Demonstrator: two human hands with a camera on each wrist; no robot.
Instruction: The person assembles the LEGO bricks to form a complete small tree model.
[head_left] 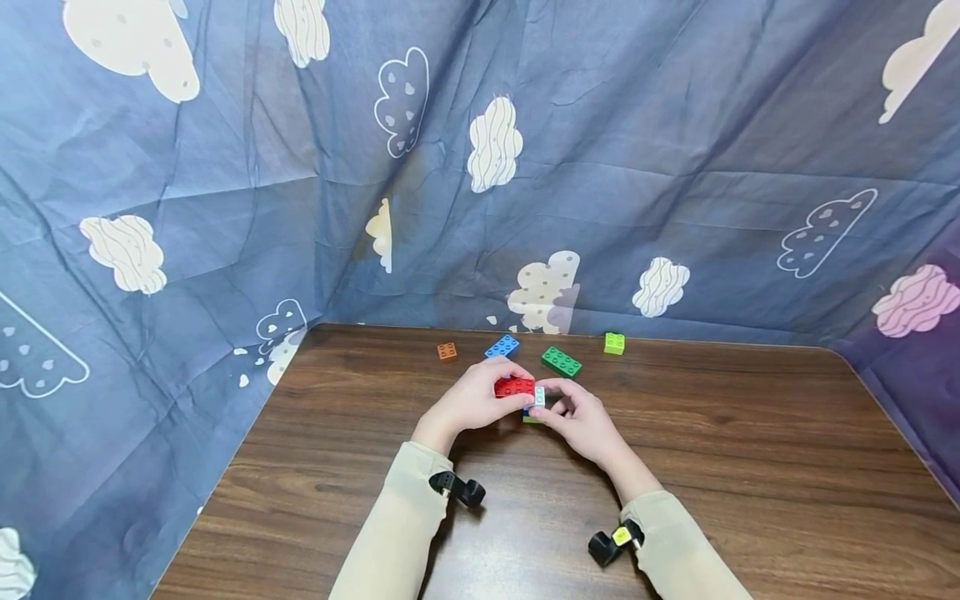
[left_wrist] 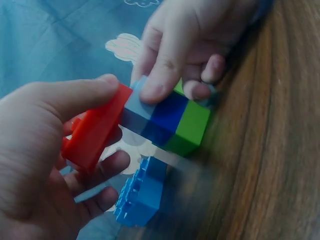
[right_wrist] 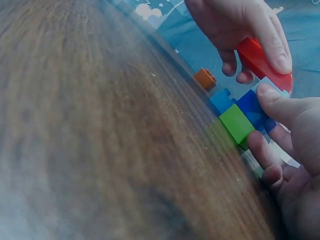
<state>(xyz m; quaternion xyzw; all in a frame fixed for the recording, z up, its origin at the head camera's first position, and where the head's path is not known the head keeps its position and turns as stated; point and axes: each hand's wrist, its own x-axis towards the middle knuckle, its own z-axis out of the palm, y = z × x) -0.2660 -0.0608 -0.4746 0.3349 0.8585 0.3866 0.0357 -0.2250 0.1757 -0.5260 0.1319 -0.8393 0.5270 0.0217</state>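
Note:
My left hand [head_left: 480, 398] holds a long red brick [head_left: 514, 387] between thumb and fingers. One end of it meets the top of a pale blue brick [left_wrist: 137, 107], with some pale studs showing beside it in the head view. Below the pale brick come a dark blue brick [left_wrist: 169, 116] and a lime green brick [left_wrist: 192, 127], joined in a small stack. My right hand [head_left: 581, 421] pinches this stack, its thumb on the pale brick in the left wrist view. Whether the red brick is fully seated cannot be told.
Behind the hands on the wooden table [head_left: 712, 467] lie an orange brick [head_left: 447, 351], a blue brick [head_left: 502, 346], a green brick [head_left: 561, 362] and another lime brick [head_left: 614, 343]. A cloud-patterned blue cloth [head_left: 450, 208] hangs beyond the table's far edge.

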